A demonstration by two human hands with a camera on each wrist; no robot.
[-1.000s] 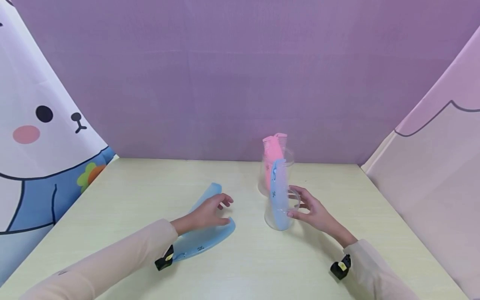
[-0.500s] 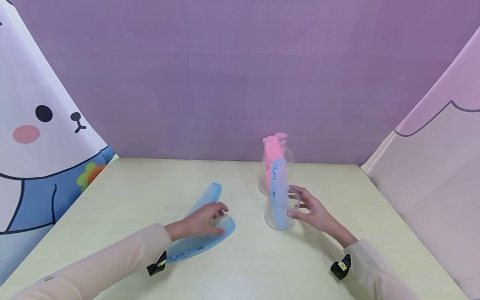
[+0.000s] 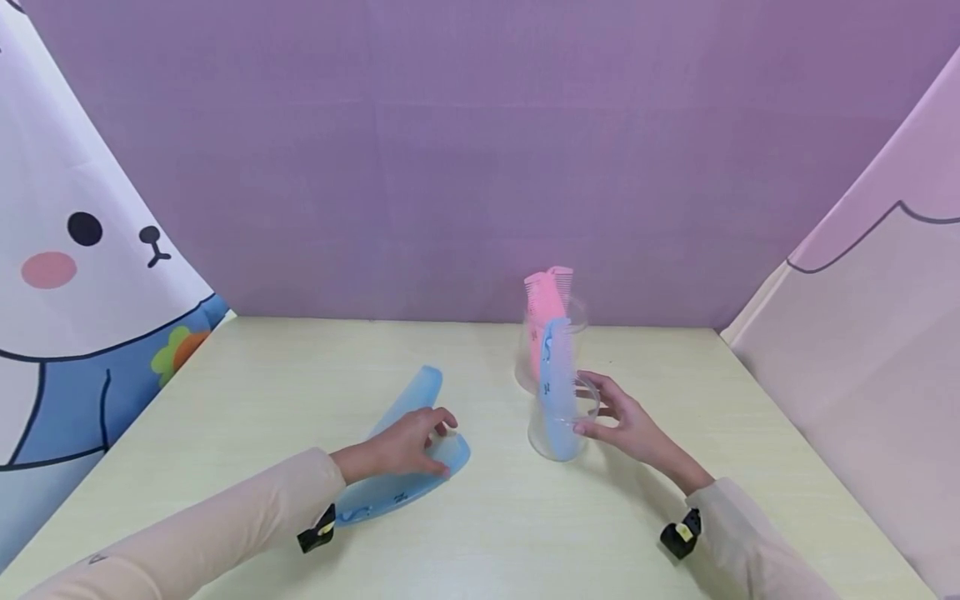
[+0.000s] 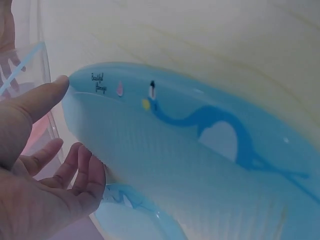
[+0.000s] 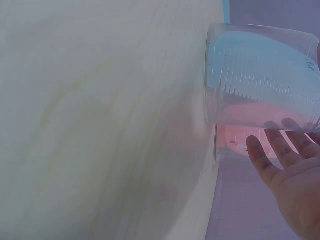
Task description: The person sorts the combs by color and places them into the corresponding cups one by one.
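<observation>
My left hand (image 3: pixel 401 446) spans the near blue comb (image 3: pixel 390 500) lying on the table, with the thumb at its spine edge and curled fingers at the toothed edge. The left wrist view shows the same comb (image 4: pixel 165 115) large, printed with a bird. A second blue comb (image 3: pixel 420 390) lies behind it, partly covered by the hand. My right hand (image 3: pixel 630 429) holds the near clear plastic cup (image 3: pixel 536 440) by its side, thumb in front and fingers behind. Inside this cup a blue comb (image 3: pixel 553 383) leans upright. In the right wrist view, fingers (image 5: pixel 282 150) rest along the cup (image 5: pixel 215 107).
Behind the near cup stands another clear cup (image 3: pixel 522 367) with pink combs (image 3: pixel 545 296) upright in it. The pale table (image 3: pixel 480 542) ends at a purple backdrop (image 3: pixel 450 167). Printed cloths hang at left and right.
My left hand has shifted slightly left and lower over the near blue comb, its thumb moving to the spine edge. The right hand and the cup have stayed put.
</observation>
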